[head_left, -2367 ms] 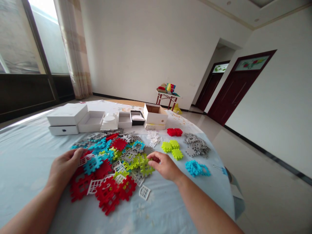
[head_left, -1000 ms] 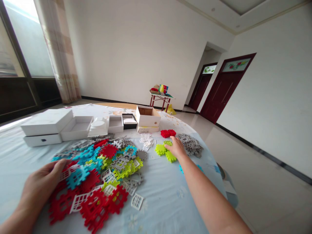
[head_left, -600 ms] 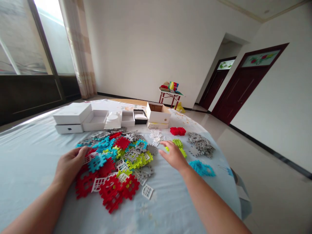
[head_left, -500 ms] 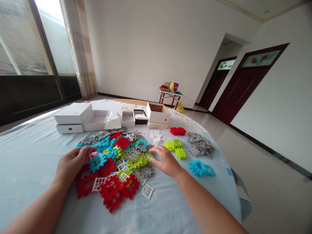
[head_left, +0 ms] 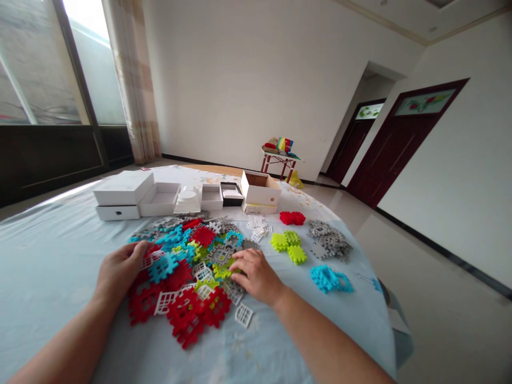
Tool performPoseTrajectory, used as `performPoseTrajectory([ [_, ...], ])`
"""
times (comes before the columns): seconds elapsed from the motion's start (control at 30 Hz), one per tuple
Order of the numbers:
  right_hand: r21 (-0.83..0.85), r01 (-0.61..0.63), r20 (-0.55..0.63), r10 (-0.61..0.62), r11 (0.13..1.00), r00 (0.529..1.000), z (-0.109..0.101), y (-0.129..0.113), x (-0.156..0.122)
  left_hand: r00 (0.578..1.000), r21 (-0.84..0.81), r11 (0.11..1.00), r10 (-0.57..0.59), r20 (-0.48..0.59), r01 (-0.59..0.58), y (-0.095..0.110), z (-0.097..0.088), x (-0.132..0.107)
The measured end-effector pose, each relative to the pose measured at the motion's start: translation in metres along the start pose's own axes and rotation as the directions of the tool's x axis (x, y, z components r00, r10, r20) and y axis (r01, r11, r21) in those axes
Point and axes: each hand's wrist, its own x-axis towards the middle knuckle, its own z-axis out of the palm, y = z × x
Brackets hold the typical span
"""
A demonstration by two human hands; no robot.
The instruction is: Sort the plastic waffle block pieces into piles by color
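Observation:
A mixed heap of notched plastic building pieces lies before me, with red pieces (head_left: 185, 314), blue pieces (head_left: 163, 266), grey pieces (head_left: 220, 255) and lime green pieces (head_left: 221, 271). White lattice window pieces (head_left: 244, 315) are scattered in it and at its near edge. At the heap's left side, my left hand (head_left: 120, 269) is closed, thumb against the fingers; what they hold, if anything, is hidden. My right hand (head_left: 258, 274) is over the heap's right side, its fingers bent and apart at a lime green piece.
Sorted piles lie to the right: red (head_left: 292, 217), lime green (head_left: 288, 244), grey (head_left: 330, 240), blue (head_left: 331, 279) and white windows (head_left: 258, 226). Behind the heap stands a row of boxes, among them a white box (head_left: 124, 188), a black box (head_left: 231, 194) and an open carton (head_left: 262, 194).
My right hand has moved left and slightly nearer me, onto the lime green pieces. My left hand stays at the heap's left side. The camera view has shifted slightly.

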Motion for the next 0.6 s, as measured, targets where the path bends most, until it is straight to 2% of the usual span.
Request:
performPoseTrajectory([
  [0.07, 0.092, -0.027, -0.026, 0.029, 0.995, 0.999, -0.010, -0.002, -0.002, 1.000, -0.001, 1.000, 0.000, -0.002, 0.000, 0.001, 0.000, -0.001],
  [0.17, 0.258, -0.122, -0.062, 0.143, 0.958, 0.988, -0.021, -0.001, -0.005, 1.000, -0.002, 1.000, 0.002, 0.002, -0.002, 0.003, 0.000, -0.002],
  [0.27, 0.382, -0.250, -0.008, 0.274, 0.890, 0.962, -0.018, 0.007, -0.007, 1.000, -0.001, 1.000, 0.002, -0.001, -0.002, 0.003, 0.000, -0.002],
  [0.37, 0.375, -0.331, 0.023, 0.348, 0.866, 0.937, -0.006, 0.017, -0.009, 1.000, 0.003, 1.000, 0.006, 0.001, -0.006, -0.002, 0.000, 0.000],
  [0.47, 0.341, -0.345, -0.002, 0.368, 0.874, 0.930, 0.004, 0.024, -0.011, 1.000, 0.007, 1.000, -0.010, 0.005, 0.010, -0.007, 0.001, 0.003],
  [0.6, 0.392, -0.340, -0.030, 0.381, 0.855, 0.924, -0.005, 0.038, -0.010, 1.000, 0.038, 0.999, -0.029, 0.006, 0.028, -0.014, 0.003, 0.008],
])
